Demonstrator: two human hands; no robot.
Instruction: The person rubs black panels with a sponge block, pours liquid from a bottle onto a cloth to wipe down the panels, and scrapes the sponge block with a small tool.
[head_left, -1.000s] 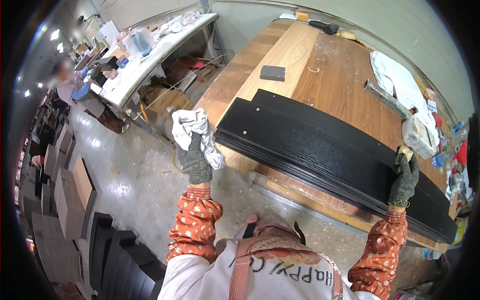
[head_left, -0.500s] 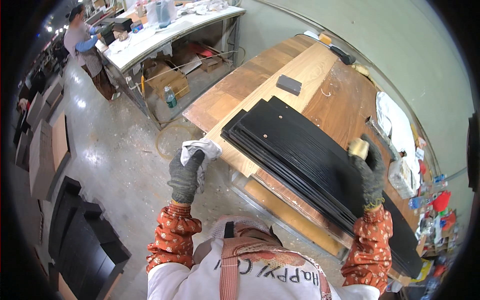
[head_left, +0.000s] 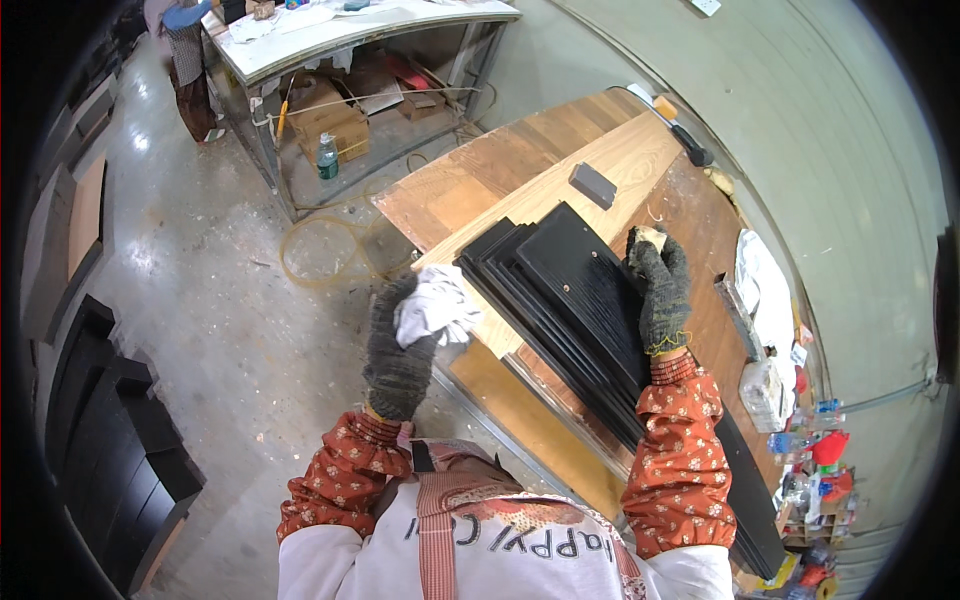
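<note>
My left hand (head_left: 398,350), in a dark grey knitted glove, is closed on a crumpled white cloth (head_left: 438,305) just off the near left corner of the table. My right hand (head_left: 665,290), gloved alike, rests by the far edge of a stack of long black boards (head_left: 575,290). Its fingers are curled round a small cream-coloured pad (head_left: 652,238), whose material I cannot make out. The boards lie slightly fanned, and the top one has small pale spots near its far end. My right forearm hides part of the stack.
A grey block (head_left: 593,186) sits on the wooden table (head_left: 470,180) beyond the boards. White cloth (head_left: 755,290) and a pale container (head_left: 763,395) line the wall side. Black panels (head_left: 120,450) stand on the floor at left. Another person (head_left: 192,70) stands by a white-topped bench (head_left: 300,45).
My right hand has moved up along the boards toward their far end, still with the cream pad. My left hand and its cloth have come slightly right. The head view has shifted.
</note>
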